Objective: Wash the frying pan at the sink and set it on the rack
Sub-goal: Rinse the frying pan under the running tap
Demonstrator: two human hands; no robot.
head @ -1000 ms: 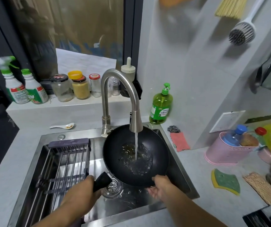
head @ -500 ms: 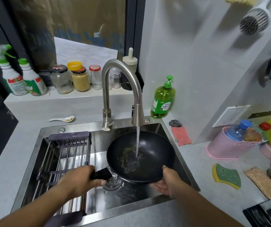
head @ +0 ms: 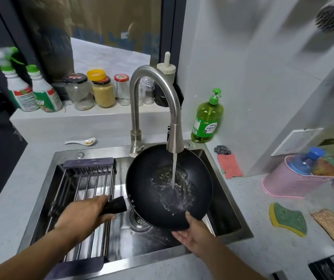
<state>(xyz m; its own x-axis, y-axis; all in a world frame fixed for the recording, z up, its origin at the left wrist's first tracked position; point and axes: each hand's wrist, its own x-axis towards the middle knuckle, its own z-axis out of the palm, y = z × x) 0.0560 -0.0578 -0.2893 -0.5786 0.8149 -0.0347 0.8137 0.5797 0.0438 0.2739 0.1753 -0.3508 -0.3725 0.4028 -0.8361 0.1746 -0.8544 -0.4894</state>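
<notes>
The pan (head: pixel 169 186) is held over the sink (head: pixel 225 190) at the centre of the frame, directly under the tap (head: pixel 156 107), so the running water (head: pixel 174 170) lands inside the bowl and pools there. It tilts slightly toward the viewer, probably to let the water swirl across the base before pouring off near the drain (head: pixel 138 219).

The 2 hands share the load. The left hand (head: pixel 85 215), lower left of centre, is closed around the black handle (head: pixel 114 206). The right hand (head: pixel 194 235), lower centre, clamps the near rim, thumb inside and fingers beneath, steadying the weight.

So the pan lies between the hands, above and slightly right of them. The rack (head: pixel 85 190) sits in the sink's left half, just beside the left hand, holding nothing.
</notes>
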